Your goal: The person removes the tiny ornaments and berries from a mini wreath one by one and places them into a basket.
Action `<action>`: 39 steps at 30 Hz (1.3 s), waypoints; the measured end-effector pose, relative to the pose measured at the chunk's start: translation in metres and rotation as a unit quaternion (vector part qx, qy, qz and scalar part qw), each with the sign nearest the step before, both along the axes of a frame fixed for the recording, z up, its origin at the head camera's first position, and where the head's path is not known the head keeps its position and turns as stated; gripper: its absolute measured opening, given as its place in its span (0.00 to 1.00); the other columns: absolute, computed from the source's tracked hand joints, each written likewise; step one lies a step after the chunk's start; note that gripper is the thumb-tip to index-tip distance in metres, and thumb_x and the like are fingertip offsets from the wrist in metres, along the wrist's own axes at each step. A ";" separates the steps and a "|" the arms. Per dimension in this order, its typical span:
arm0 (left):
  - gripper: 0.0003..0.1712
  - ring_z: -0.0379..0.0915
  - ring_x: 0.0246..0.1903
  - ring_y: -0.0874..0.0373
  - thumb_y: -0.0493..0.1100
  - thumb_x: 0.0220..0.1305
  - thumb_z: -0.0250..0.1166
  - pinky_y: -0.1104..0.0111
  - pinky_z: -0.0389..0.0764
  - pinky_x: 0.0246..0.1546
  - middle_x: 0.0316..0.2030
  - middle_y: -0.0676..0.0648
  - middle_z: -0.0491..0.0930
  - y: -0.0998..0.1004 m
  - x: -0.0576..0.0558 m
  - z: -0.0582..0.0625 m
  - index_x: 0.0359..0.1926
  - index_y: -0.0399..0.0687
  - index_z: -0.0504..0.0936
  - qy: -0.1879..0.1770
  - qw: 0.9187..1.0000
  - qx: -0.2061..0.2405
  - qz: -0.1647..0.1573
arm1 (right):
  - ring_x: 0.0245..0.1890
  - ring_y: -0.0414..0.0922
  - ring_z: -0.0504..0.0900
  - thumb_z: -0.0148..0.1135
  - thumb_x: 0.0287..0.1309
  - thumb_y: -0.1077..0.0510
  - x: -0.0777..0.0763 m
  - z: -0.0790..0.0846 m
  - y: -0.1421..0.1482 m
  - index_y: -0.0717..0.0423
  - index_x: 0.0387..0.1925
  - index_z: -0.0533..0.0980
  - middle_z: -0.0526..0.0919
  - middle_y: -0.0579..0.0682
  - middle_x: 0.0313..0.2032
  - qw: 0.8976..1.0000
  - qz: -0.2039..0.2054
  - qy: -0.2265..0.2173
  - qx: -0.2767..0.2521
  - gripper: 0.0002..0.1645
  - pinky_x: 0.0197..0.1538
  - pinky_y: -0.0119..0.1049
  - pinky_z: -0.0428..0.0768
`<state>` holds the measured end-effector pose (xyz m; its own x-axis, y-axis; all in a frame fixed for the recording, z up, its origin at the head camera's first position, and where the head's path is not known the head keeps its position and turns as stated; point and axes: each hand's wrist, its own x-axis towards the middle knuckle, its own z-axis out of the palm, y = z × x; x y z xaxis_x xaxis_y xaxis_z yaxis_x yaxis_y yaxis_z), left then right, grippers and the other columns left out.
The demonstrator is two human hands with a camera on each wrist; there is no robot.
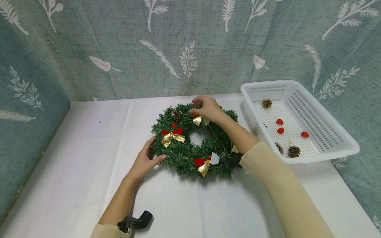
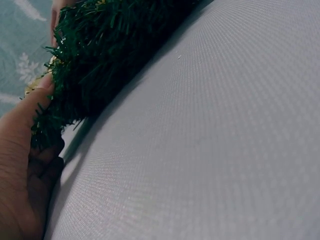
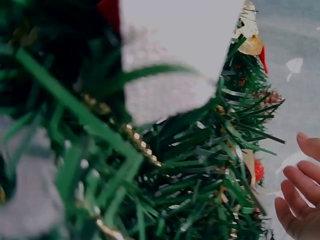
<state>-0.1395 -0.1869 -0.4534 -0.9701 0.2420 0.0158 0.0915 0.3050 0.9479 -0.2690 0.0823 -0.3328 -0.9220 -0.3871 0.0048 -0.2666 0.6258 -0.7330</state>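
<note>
Head view: the round wreath [image 1: 182,158], no axis longer, lies face-up left of the basket [image 1: 312,112], its left rim in the left hand [image 1: 145,162]. Left wrist view: thumb above, fingers curled beneath. Right wrist view: the right hand's [image 3: 306,210] fingers spread, loosely bent.

Passage lies before the wreath [image 1: 184,158], basket [image 1: 312,114] blocking right.

Place: screened-off nook, room type unclear | leaf-print fabric [image 1: 208,53] on three sides | white-covered table [image 1: 169,205]
</note>
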 end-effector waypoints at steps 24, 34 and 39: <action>0.47 0.40 0.72 0.42 0.45 0.63 0.65 0.48 0.49 0.70 0.74 0.44 0.43 -0.001 -0.001 0.003 0.75 0.54 0.46 0.006 1.000 0.000 -0.003 | 0.51 0.51 0.77 0.64 0.59 0.58 -0.009 -0.020 0.007 0.61 0.57 0.74 0.78 0.58 0.53 0.997 -0.002 -0.054 0.051 0.24 0.48 0.43 0.80; 0.47 0.39 0.72 0.43 0.44 0.62 0.65 0.48 0.49 0.71 0.74 0.44 0.43 -0.001 0.001 0.003 0.75 0.54 0.46 0.004 1.000 0.003 -0.001 | 0.40 0.50 0.81 0.65 0.58 0.60 -0.011 -0.024 0.005 0.61 0.51 0.77 0.81 0.58 0.46 0.997 -0.009 -0.059 0.041 0.19 0.35 0.36 0.83; 0.47 0.39 0.72 0.43 0.44 0.62 0.65 0.48 0.49 0.71 0.74 0.44 0.43 -0.001 0.001 0.001 0.75 0.55 0.46 0.002 1.000 0.000 0.000 | 0.26 0.44 0.79 0.66 0.57 0.60 -0.011 -0.026 0.005 0.61 0.51 0.77 0.82 0.58 0.46 0.997 0.007 -0.061 0.050 0.20 0.24 0.33 0.80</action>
